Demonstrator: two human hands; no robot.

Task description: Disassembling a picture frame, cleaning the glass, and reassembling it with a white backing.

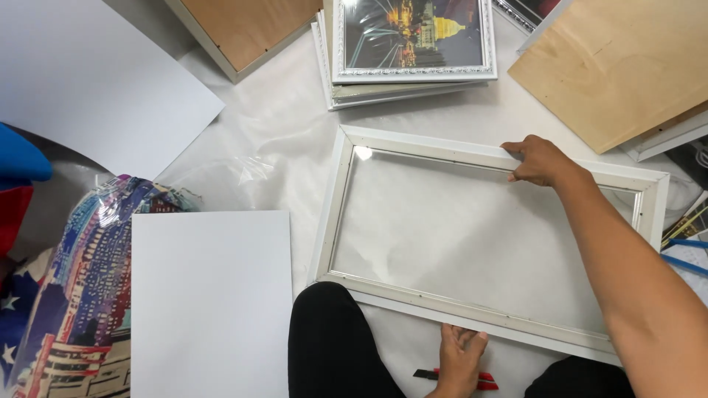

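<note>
White sheeting (pixel 280 118) covers the floor, and on it lies a white picture frame (pixel 335 214), face down with its glass pane (pixel 472 236) seated inside. To its left rests a blank white board (pixel 210 302), beside a plastic-wrapped cityscape print (pixel 81 295); framed pictures (pixel 413 37) and plywood backings (pixel 612 66) sit beyond. The right hand (pixel 540 160) grips the frame's far rail, fingers curled over the edge — the left hand (pixel 461 354) presses flat, fingers together, against the near rail. A red-and-black cutter (pixel 487 379) lies just behind that hand (partly hidden). Uneven pressure on the rails could, I judge, crack or shift the glass — and the blade sits close to the wrist.
</note>
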